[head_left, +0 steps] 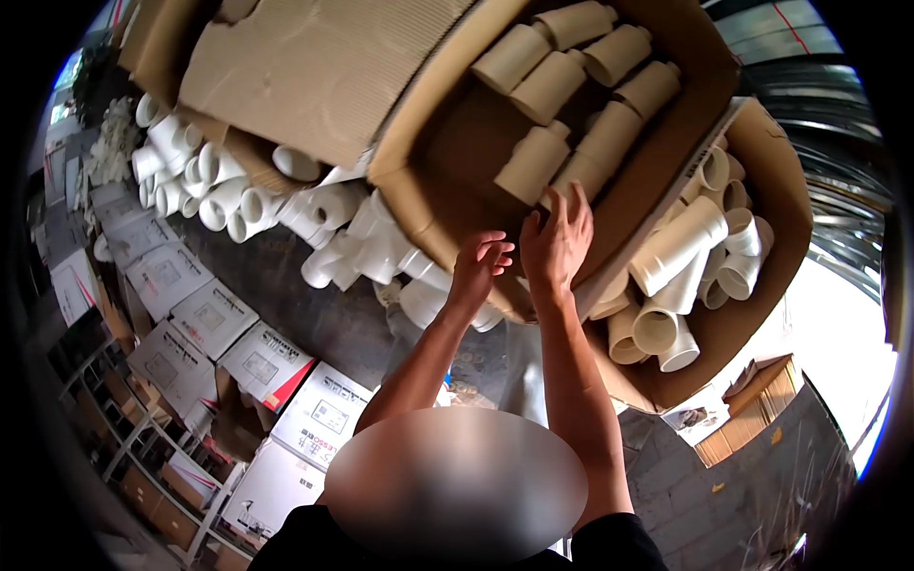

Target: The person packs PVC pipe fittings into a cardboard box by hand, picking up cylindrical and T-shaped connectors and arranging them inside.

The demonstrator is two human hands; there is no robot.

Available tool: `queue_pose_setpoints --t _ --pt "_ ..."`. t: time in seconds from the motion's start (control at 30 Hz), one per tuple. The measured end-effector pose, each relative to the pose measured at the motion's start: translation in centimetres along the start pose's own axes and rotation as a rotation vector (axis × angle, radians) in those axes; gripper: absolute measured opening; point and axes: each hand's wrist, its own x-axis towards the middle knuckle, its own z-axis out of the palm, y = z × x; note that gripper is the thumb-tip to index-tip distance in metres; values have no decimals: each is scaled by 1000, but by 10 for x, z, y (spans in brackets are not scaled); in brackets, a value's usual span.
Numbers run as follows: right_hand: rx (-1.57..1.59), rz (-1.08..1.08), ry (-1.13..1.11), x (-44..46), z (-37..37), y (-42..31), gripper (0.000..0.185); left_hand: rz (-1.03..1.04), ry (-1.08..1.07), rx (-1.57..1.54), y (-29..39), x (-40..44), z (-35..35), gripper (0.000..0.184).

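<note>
My right hand reaches over the near edge of an open cardboard box, fingers apart. Its fingertips overlap the near end of a cream plastic pipe fitting; whether they touch it I cannot tell. Left of it, my left hand hovers at the box's near side, fingers loosely bent and nothing visible in them. More cream fittings lie in rows in the box, among them one pipe fitting just beyond my hands and another fitting near the far wall.
At right, another cardboard box holds loose white pipe fittings. White fittings are heaped on the floor at left. Printed white cartons line the lower left beside a metal rack. A cardboard flap covers the upper left.
</note>
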Motion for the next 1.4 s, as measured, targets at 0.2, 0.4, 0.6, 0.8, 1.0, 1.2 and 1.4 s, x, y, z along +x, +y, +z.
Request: queue_pose_setpoints --t 0.2,0.4,0.6,0.8,1.0,1.2,1.4 --pt "213 -253 -124 -64 39 -94 16 278 -50 -168 12 -36 -99 17" --pt "249 -361 -350 -122 83 -162 16 452 178 179 -13 -47 -203 15" --pt "90 -270 -762 -174 127 -174 22 423 304 536 -35 -55 -297 17" --pt "-121 -266 -1068 -212 174 -158 33 398 339 923 -30 -52 -357 16" --pt "-99 -105 -1041 -219 175 -164 31 335 326 1179 -48 -29 -386 15" --pt "-149 12 -1084 -221 173 -168 31 -23 173 1265 -78 -9 -403 26" --pt "-49 107 -1061 -230 185 -162 30 -70 218 649 -162 44 -394 32"
